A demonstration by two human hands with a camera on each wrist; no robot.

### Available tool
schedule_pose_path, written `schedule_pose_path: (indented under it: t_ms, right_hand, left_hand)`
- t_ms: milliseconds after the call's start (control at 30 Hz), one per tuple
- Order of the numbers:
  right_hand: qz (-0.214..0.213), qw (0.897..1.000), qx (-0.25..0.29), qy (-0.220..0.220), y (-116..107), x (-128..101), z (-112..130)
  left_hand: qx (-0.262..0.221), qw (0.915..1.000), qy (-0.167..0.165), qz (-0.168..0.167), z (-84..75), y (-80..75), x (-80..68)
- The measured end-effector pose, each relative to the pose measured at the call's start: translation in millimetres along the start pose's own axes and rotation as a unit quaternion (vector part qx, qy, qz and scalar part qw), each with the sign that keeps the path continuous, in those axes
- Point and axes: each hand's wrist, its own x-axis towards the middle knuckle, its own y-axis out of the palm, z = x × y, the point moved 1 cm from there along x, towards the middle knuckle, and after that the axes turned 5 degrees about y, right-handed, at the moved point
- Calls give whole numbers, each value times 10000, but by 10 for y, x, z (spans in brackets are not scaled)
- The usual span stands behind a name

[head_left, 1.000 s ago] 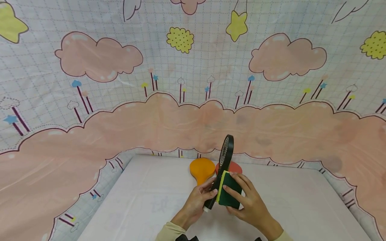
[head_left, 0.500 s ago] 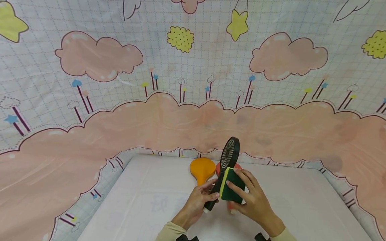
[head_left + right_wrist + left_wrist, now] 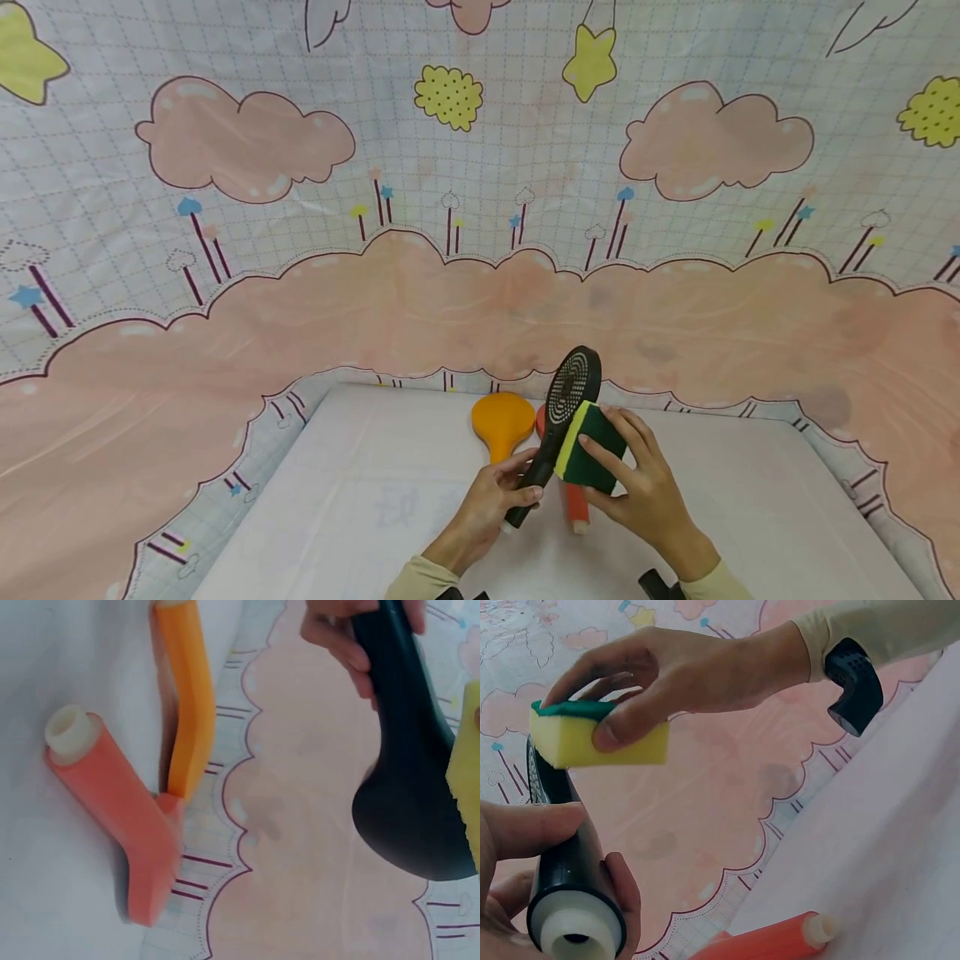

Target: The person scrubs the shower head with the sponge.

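My left hand [image 3: 501, 493] grips the handle of a black shower head [image 3: 572, 390] and holds it up over the white table [image 3: 360, 500], its perforated face turned toward me. My right hand [image 3: 633, 479] holds a yellow-and-green sponge [image 3: 590, 447] against the black head's right side. In the left wrist view the sponge [image 3: 592, 735] is pinched between thumb and fingers above the black handle [image 3: 570, 877]. In the right wrist view the black head [image 3: 409, 787] fills the right side, with the sponge's yellow edge [image 3: 466, 772] beside it.
An orange shower head [image 3: 501, 421] and a red one [image 3: 573, 500] lie on the table behind and under my hands; they show side by side as the orange [image 3: 187, 712] and the red [image 3: 120, 832]. A cartoon cloud cloth [image 3: 480, 250] hangs behind the table.
The black shower head has turned so its perforated face shows more. My right hand has slid the sponge up along it toward the head, uncovering the red handle below.
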Motion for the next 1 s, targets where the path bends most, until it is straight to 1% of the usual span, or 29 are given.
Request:
schedule_pose_path:
  t_ms: [167,333,533,667,833,933,1000]
  right_hand:
    - [-198,9993,237,188,-36,15,-38]
    - [-280,9982,419,321,-77,30,-80]
    - [-193,9970,528,540,-135,34,-140]
    - [-132,9953,586,764,-178,33,-185]
    - [-58,9904,802,1121,-230,28,-216]
    - [-28,9884,928,1202,-239,24,-226]
    - [-25,9882,918,1222,-233,13,-229]
  left_hand:
    - [133,9997,178,44,12,-34,-16]
    - [305,9990,326,96,26,-83,-27]
    - [747,9965,375,51,32,-167,-49]
    - [953,9946,394,118,37,-221,-61]
    - [1030,9936,385,259,44,-271,-84]
    - [1007,9937,412,272,46,-290,-90]
    - [991,9938,431,266,45,-296,-88]
